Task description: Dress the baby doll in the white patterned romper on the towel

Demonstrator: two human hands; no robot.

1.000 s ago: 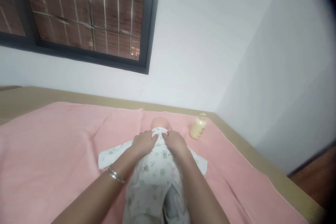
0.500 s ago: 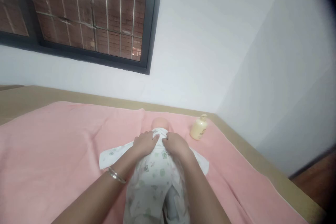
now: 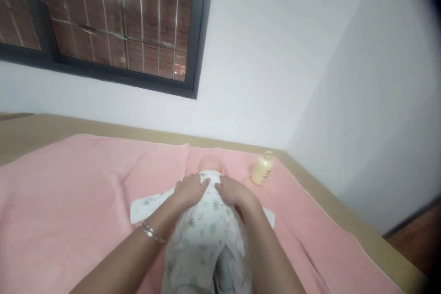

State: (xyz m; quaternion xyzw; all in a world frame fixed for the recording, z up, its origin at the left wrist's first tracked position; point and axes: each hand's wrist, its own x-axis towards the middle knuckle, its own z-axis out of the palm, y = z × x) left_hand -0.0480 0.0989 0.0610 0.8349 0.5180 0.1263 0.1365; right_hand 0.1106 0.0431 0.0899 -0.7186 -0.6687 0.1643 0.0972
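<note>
A bald baby doll (image 3: 210,163) in a white printed baby gown (image 3: 203,229) lies lengthwise in front of me, its head at the far end. My left hand (image 3: 189,190) rests over the gown's left shoulder, thumb stretched toward the collar. On the other shoulder lies my right hand (image 3: 234,190), its thumb also pointing inward. Both hands look open and press on the cloth; some fingertips are hidden over the shoulders. The gown's sleeves spread out to both sides, the right one partly behind my forearm. The doll's face cannot be seen.
A pink blanket (image 3: 86,202) with a few creases covers most of the tan surface (image 3: 396,257). Right of the doll's head stands a pale yellow pump bottle (image 3: 262,170). Behind are a white wall (image 3: 258,55) and a dark-framed window (image 3: 193,55) with bars.
The cloth at the collar, bunched up before, now lies flatter. My thumbs have shifted slightly on the gown, and my right wrist is a little more raised. The bottle has stayed put.
</note>
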